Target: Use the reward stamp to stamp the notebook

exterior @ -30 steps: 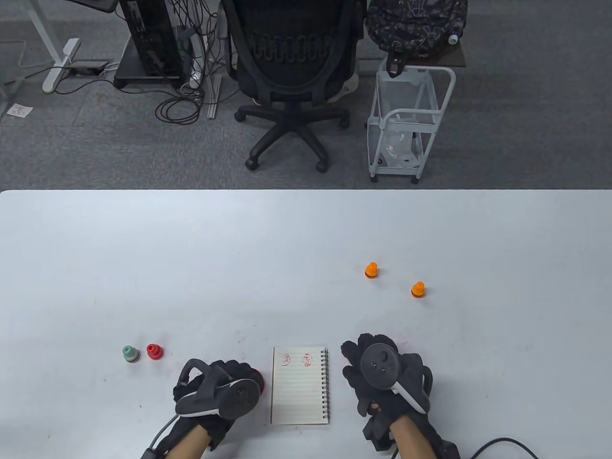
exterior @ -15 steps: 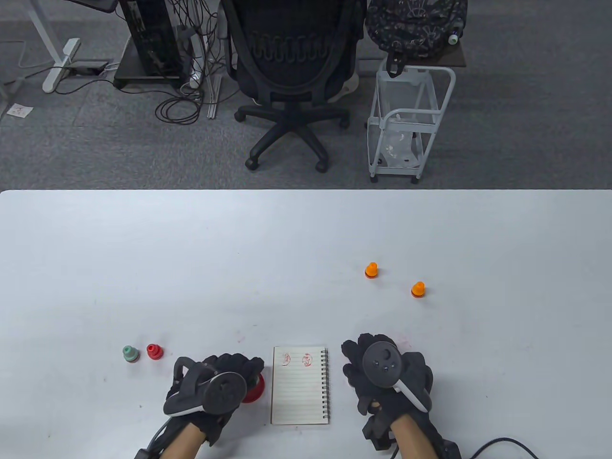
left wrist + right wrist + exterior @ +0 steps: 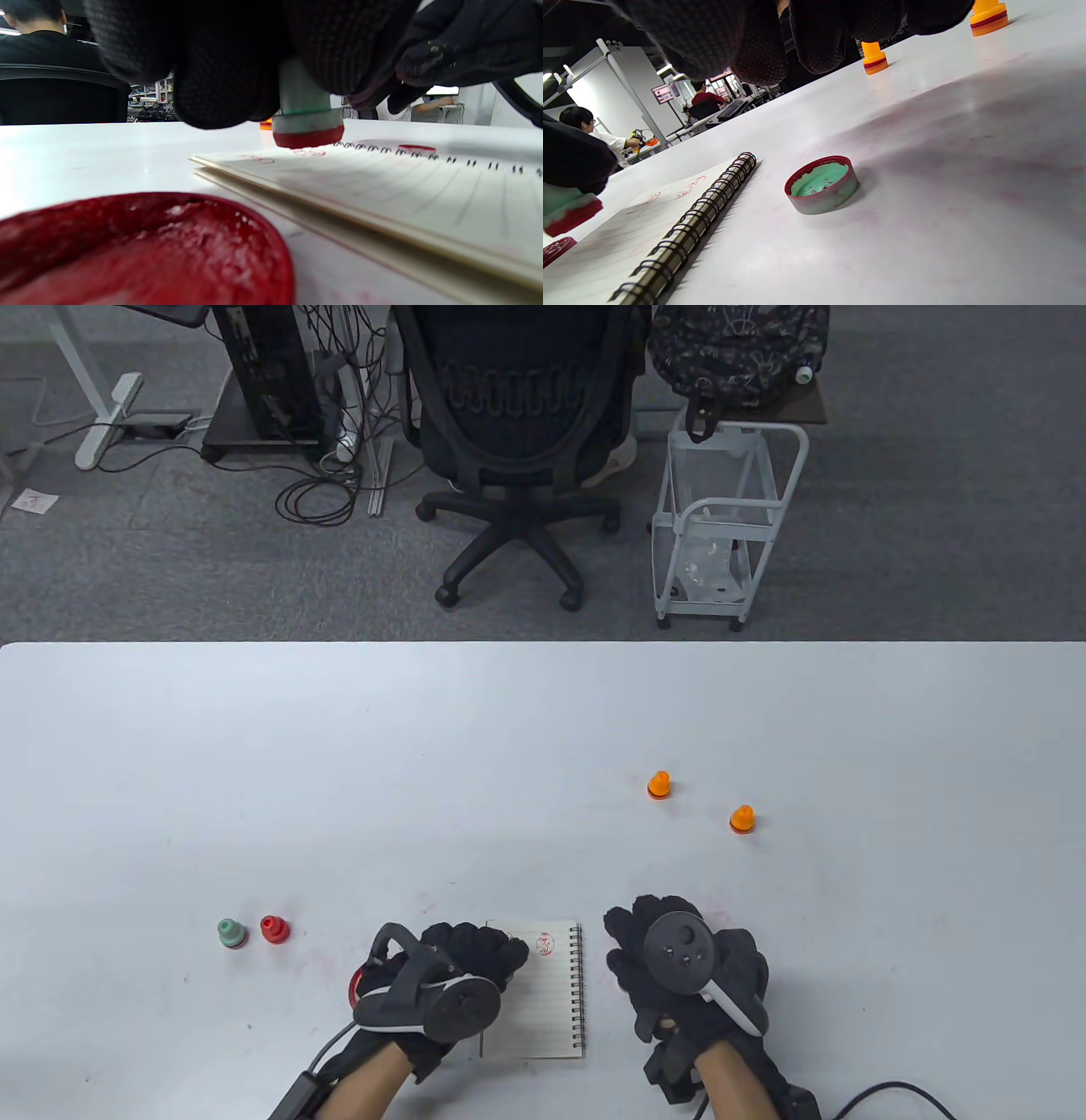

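Table view first: the left hand (image 3: 458, 971) is over the near-left part of the spiral notebook (image 3: 551, 993), which lies on the white table (image 3: 543, 729) at the near edge, between the two hands. A red ink pad (image 3: 360, 982) peeks out just left of that hand. Farther left stand a green stamp (image 3: 230, 933) and a red stamp (image 3: 273, 929); two orange stamps (image 3: 658, 785) wait far right. The right hand (image 3: 679, 976) rests just right of the notebook; I cannot tell from here whether it is slack or clenched.

Left wrist view: the fingers (image 3: 220, 63) are wrapped round the green reward stamp (image 3: 306, 123), its red inked face just above the lined page, apparently not quite touching. The ink pad fills the near corner.

Right wrist view: the fingertips (image 3: 759, 46) hang over the table holding nothing, loosely curled. A red-rimmed cap (image 3: 821, 184) lies open side up beside the spiral binding, and two prints (image 3: 666, 192) already show on the page.

To my eye this is the pressing step: next comes a straight, flat push down onto bare paper, then a clean lift.
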A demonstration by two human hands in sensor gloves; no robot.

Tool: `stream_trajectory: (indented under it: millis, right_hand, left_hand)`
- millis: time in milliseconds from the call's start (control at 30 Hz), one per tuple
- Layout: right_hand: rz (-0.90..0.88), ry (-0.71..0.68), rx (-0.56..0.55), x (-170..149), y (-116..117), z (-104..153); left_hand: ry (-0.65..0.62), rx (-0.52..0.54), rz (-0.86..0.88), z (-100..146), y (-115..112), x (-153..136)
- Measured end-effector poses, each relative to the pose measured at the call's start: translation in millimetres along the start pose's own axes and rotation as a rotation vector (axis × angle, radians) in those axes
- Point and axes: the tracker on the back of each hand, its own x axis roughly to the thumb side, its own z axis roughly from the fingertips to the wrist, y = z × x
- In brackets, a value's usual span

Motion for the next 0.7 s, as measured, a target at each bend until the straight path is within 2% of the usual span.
stream_trajectory:
  millis: [267,333,467,700]
  right_hand:
    - [-0.007,-0.01,0.031,1,3,-3]
    - [-0.01,-0.01,0.04,1,3,-4]
    - [-0.029,0.0,0.043,-1,2,-6]
    - [-0.031,0.003,0.056,-1,2,-7]
  left_hand:
    - [-0.016,-0.058,-0.013,-10,-11,-1]
    - [-0.022,-0.045,-0.011,-14,-11,1]
    - [-0.002,-0.124,0.007,-27,-7,0]
    - [-0.026,-0.452,-0.004,-74,-2,-6]
